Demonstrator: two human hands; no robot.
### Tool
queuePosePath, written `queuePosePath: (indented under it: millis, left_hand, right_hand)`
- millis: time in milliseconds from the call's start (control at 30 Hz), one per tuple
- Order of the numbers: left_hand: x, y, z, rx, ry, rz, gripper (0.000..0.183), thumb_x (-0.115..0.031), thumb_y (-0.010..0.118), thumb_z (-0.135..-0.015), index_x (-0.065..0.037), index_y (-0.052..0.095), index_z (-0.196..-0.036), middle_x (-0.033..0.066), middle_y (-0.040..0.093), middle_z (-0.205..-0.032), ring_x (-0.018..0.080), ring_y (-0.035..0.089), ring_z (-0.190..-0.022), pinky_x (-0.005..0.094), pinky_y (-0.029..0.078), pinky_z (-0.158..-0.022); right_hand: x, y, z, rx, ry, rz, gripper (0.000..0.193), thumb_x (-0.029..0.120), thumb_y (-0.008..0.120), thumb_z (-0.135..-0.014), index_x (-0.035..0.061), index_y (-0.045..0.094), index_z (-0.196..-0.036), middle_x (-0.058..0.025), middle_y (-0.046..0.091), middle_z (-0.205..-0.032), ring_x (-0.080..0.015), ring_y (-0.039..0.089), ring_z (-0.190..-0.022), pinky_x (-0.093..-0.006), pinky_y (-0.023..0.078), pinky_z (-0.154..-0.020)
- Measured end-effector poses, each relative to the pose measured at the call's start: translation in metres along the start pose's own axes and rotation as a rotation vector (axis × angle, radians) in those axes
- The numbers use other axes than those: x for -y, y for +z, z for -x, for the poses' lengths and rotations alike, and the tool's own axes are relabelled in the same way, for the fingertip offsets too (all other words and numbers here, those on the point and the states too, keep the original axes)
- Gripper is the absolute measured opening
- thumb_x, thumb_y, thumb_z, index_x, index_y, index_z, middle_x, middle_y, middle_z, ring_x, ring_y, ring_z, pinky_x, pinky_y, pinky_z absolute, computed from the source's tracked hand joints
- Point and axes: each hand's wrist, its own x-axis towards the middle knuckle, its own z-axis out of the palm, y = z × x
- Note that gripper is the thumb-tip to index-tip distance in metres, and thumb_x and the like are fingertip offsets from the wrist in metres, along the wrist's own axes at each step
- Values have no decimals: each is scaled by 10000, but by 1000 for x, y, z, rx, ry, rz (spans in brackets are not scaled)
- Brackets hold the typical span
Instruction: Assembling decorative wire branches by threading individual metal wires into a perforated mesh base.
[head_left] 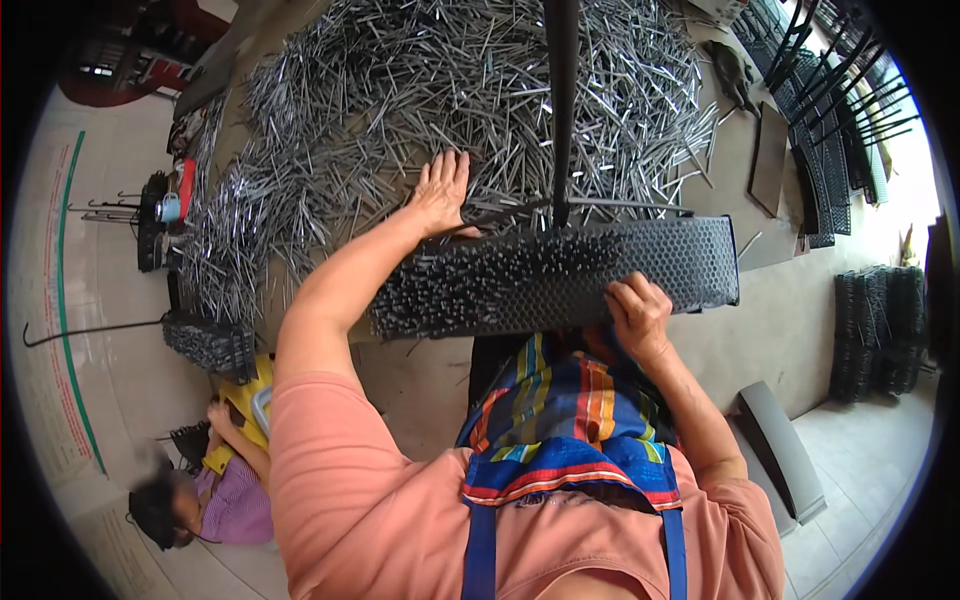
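A large heap of thin silver metal pins (420, 90) covers the table ahead. My left hand (442, 192) lies flat on the near edge of the heap, fingers spread, holding nothing that I can see. In front of me lies a long black perforated rack (560, 275) filled with upright pins. My right hand (636, 312) rests on its near edge at the right, fingers curled over the pins; whether it pinches any is hidden.
A dark vertical bar (561, 110) rises over the rack. Another filled black rack (210, 343) sits at the table's left edge. Black racks (820, 160) are stacked at the right and more (880, 330) lean lower right. A person (215, 480) crouches on the floor at the left.
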Motion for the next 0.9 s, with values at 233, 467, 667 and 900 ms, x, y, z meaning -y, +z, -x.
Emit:
queuePosePath:
  millis: [233, 467, 667, 900]
  left_hand:
    - [13, 9, -24, -44, 3, -208, 849, -543, 762, -676, 48, 498, -1226, 224, 535, -1157, 369, 542, -1090, 480, 479, -886]
    - [31, 6, -23, -96, -74, -178, 790, -450, 756, -713, 77, 482, -1234, 199, 596, -1098, 330, 586, -1027, 420, 438, -927]
    - [-10, -32, -11, -396, 323, -33, 850, -358, 790, -607, 43, 426, -1263, 222, 468, -1246, 358, 472, -1180, 445, 410, -998]
    - [3, 25, -38, -430, 392, -137, 844, -326, 803, -609, 60, 450, -1271, 158, 584, -1011, 291, 638, -891, 391, 553, -757]
  right_hand:
    - [-1, 6, 0, -63, -59, 17, 150, 66, 683, -730, 68, 671, -879, -58, 588, -786, -230, 581, -645, -343, 413, -554]
    - [0, 8, 0, -79, -89, 6, 180, 56, 688, -719, 60, 675, -898, -66, 594, -791, -224, 584, -650, -341, 405, -552]
    - [-2, 6, 2, -68, -87, 4, 207, 60, 685, -708, 65, 677, -914, -65, 602, -816, -224, 592, -663, -339, 408, -560]
    - [1, 10, 2, -106, -81, 39, 197, 89, 650, -711, 80, 662, -907, -48, 574, -788, -214, 583, -664, -345, 405, -567]
